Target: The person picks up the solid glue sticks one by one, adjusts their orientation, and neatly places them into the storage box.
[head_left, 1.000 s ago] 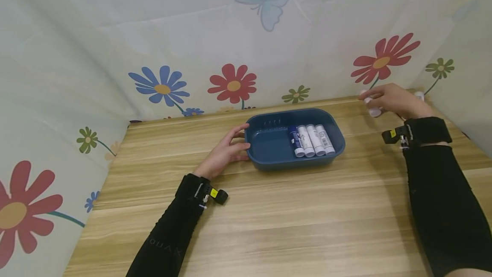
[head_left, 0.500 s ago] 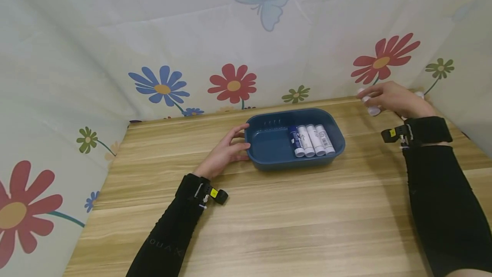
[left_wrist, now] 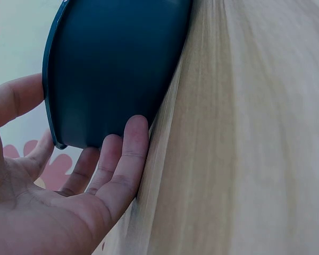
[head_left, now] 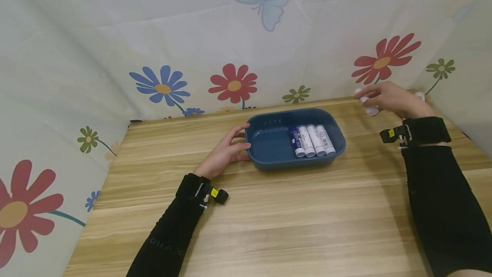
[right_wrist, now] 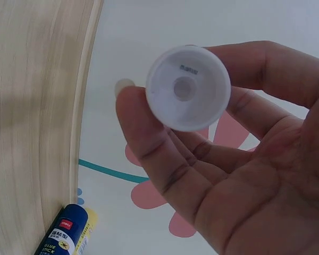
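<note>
A blue plastic tray (head_left: 269, 140) sits on the wooden table, with several glue sticks (head_left: 315, 140) lying side by side in its right half; one is dark blue and the others are white. My left hand (head_left: 221, 153) rests at the tray's left end. In the left wrist view, fingertips (left_wrist: 135, 130) touch the outer wall and rim. At the right rear, my right hand (head_left: 396, 100) pinches a glue stick (head_left: 371, 111) above the table. Its white round end (right_wrist: 189, 87) faces the right wrist camera, which hides most of the body.
Beyond the right wrist, a white end (head_left: 420, 95) of another object shows at the back right. The right wrist view has a dark blue glue stick (right_wrist: 66, 228) beside a yellow-edged one (right_wrist: 87, 228). A flowered cloth (head_left: 173, 33) stands behind the table (head_left: 269, 225).
My right hand has shifted slightly to the left with the glue stick in its fingers. The left hand and the tray have stayed in place.
</note>
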A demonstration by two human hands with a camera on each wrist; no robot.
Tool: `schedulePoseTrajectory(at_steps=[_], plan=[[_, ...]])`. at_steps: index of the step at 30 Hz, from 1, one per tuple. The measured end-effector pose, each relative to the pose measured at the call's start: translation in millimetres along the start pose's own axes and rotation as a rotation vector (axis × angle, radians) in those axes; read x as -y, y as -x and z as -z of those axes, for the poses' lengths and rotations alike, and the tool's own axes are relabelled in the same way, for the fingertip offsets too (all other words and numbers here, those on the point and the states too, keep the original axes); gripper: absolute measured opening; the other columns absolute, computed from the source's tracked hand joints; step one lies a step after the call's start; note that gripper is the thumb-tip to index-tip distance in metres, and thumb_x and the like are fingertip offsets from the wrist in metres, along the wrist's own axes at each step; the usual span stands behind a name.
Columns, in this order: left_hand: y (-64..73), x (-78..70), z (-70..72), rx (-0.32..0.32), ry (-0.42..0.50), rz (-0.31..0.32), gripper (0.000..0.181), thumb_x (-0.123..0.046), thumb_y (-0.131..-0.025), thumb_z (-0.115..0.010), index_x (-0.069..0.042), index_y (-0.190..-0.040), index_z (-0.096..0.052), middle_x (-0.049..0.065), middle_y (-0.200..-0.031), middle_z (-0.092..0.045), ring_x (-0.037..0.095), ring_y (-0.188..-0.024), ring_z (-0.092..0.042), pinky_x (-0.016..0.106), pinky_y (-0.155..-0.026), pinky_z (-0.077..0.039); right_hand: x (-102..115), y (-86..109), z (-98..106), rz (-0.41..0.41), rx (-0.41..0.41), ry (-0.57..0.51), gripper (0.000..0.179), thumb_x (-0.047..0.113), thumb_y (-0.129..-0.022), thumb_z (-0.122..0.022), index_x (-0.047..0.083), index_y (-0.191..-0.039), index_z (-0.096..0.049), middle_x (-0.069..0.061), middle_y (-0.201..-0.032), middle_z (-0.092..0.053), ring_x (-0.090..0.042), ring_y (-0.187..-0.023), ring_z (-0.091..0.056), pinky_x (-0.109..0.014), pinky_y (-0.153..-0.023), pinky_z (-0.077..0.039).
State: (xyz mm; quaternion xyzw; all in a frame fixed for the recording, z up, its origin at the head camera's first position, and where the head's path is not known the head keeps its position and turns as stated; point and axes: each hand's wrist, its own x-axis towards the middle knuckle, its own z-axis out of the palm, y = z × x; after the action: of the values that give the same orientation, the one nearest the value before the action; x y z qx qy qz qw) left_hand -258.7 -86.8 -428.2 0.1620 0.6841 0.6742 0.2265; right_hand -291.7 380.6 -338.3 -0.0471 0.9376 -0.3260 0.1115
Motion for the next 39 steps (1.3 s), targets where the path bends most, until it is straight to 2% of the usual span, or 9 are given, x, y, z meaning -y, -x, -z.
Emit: schedulePoseTrajectory(at_steps=[10,16,26,39], plan=[[-1.4,1.5,0.3,-0.001,0.006,0.000,0.058,-0.018,-0.099,-0.058,-0.030,-0.150,-0.034,0.009,-0.145,-0.032,0.033,-0.125,-0.051,0.053,-0.102,-0.050,-0.9,-0.6,1.2,0.012,-0.009,0.007,0.044,0.020,-0.099,-0.057,0.000,-0.139,-0.051,-0.029,-0.137,-0.049,-0.030,-0.096,-0.054,-0.026,-0.071,-0.056],[-0.9,1.5,0.5,-0.002,-0.002,-0.001,0.059,-0.018,-0.099,-0.058,-0.029,-0.151,-0.033,0.009,-0.144,-0.032,0.033,-0.124,-0.051,0.053,-0.102,-0.050,4.6,1.6,2.0,0.029,-0.012,0.019,0.044,0.019,-0.099,-0.057,0.000,-0.138,-0.052,-0.029,-0.134,-0.051,-0.029,-0.093,-0.054,-0.024,-0.068,-0.055],[-1.1,1.6,0.3,-0.002,0.001,-0.001,0.058,-0.018,-0.099,-0.059,-0.031,-0.150,-0.034,0.009,-0.144,-0.032,0.033,-0.124,-0.052,0.053,-0.102,-0.050,13.6,5.2,4.6,0.064,-0.044,0.054,0.042,0.019,-0.099,-0.057,0.002,-0.137,-0.054,-0.028,-0.133,-0.052,-0.030,-0.097,-0.054,-0.022,-0.067,-0.053],[-1.0,1.4,0.2,0.003,0.006,-0.003,0.057,-0.018,-0.099,-0.058,-0.031,-0.150,-0.034,0.009,-0.144,-0.032,0.032,-0.124,-0.052,0.054,-0.102,-0.050,21.2,8.7,4.3,0.090,-0.059,0.079,0.040,0.018,-0.098,-0.057,0.003,-0.135,-0.056,-0.026,-0.133,-0.053,-0.026,-0.090,-0.053,-0.023,-0.063,-0.051]])
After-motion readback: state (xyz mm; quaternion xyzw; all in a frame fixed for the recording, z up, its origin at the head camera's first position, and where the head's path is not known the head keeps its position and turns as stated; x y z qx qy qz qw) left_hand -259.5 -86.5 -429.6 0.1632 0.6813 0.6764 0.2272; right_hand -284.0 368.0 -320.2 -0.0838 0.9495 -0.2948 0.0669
